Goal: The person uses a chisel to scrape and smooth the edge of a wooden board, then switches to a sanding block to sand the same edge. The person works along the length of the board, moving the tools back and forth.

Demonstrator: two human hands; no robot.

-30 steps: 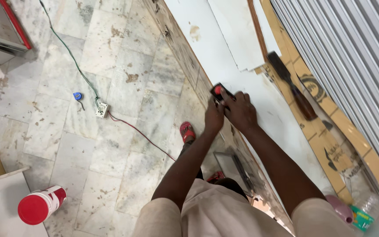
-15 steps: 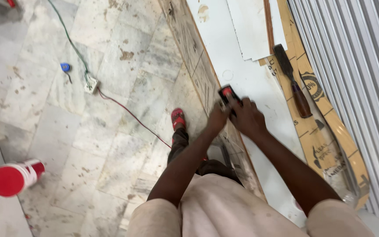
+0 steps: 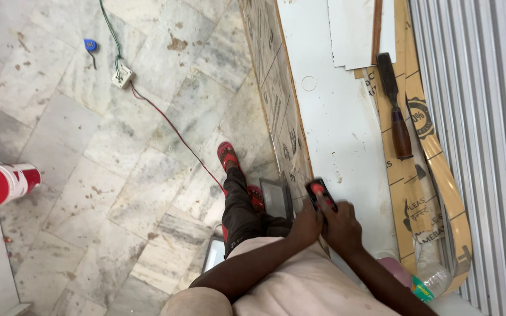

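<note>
On the smooth white board [image 3: 335, 129], both hands [image 3: 326, 225] grip a boxy black-and-red tool [image 3: 320, 194].

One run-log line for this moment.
both hands on small black-and-red hand tool | tool at white board edge | wooden-handled chisel lies apart

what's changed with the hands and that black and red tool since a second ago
Both hands, left hand and right hand, have drawn the black and red tool back along the white board's edge toward the person. Their grip on it is unchanged. The chisel still lies where it was.
</note>
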